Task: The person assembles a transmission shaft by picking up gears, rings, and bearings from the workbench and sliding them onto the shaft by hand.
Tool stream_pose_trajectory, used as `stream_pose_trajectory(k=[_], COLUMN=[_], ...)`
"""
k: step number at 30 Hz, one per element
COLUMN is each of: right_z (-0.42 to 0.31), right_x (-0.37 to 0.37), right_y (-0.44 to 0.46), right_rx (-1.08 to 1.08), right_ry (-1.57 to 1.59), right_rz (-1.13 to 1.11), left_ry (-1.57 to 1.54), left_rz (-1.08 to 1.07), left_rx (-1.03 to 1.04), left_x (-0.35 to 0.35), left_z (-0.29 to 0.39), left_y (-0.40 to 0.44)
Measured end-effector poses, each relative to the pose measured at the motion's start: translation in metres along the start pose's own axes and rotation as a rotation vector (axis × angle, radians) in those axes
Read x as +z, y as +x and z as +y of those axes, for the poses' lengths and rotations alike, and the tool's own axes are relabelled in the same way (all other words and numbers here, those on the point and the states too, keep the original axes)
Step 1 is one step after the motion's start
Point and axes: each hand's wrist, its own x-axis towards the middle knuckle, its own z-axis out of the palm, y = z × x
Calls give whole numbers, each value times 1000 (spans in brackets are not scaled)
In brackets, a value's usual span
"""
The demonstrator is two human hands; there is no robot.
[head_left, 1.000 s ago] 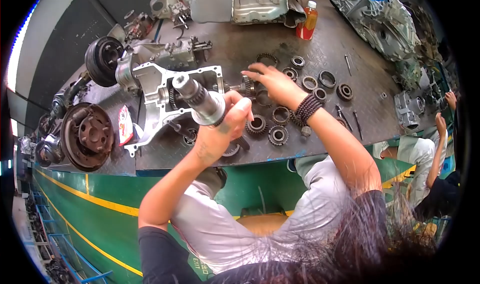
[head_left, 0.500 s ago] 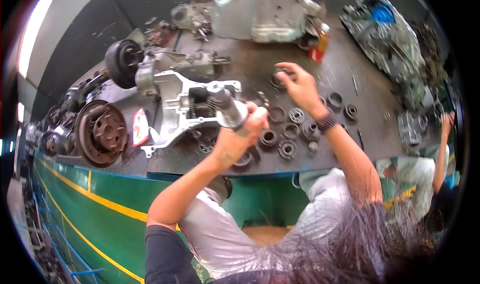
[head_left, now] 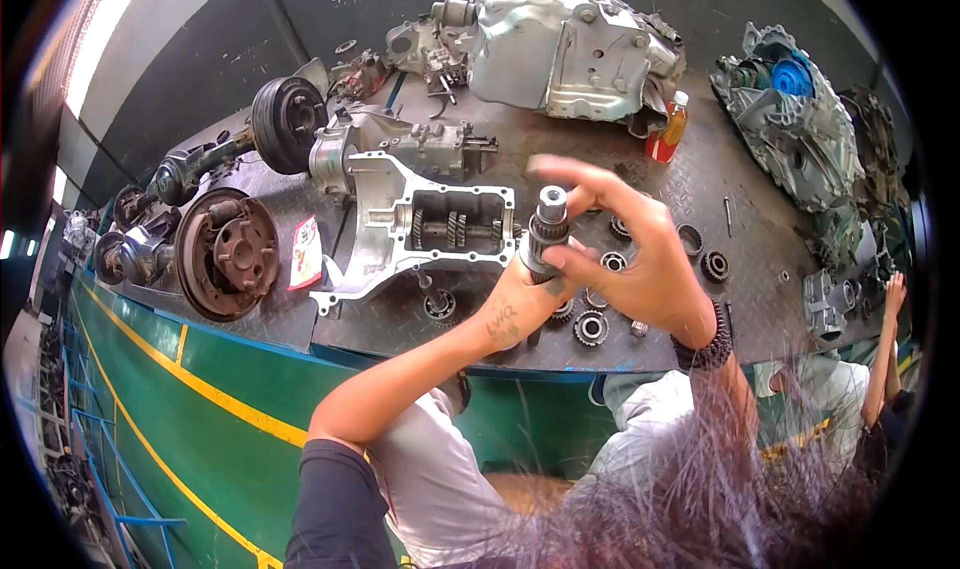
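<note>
A splined metal shaft stands roughly upright in my left hand, whose fingers are wrapped round its lower part. Close beside the shaft is my right hand, thumb near the shaft's side and fingers arched apart over its upper end. One right fingertip is smeared by motion. I cannot see anything held in this hand. Several loose gears and rings lie under and around my hands, among them a gear near the table edge and a ring. To the left lies an open gearbox housing with a geared shaft inside.
A large metal casing stands at the back, with a bottle beside it. Another housing lies at the right. A rusty brake drum assembly and a red-and-white packet are at left. Another person's hand shows at far right.
My right hand has come from a round part on the table to the shaft's upper end. The shaft, still in my left hand, has shifted right. The view has moved too.
</note>
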Motion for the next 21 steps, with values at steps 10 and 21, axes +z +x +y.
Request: stream_pose_trajectory(k=[10,21], right_z=[-4,52], right_x=[-3,-10], right_y=[-5,-21], right_rx=[99,253], right_ry=[248,193], right_rz=[-9,42], left_ry=[89,10], left_rz=[-37,-26], left_rx=[-31,-133], left_x=[2,-6], left_z=[-1,14], left_y=[0,-1])
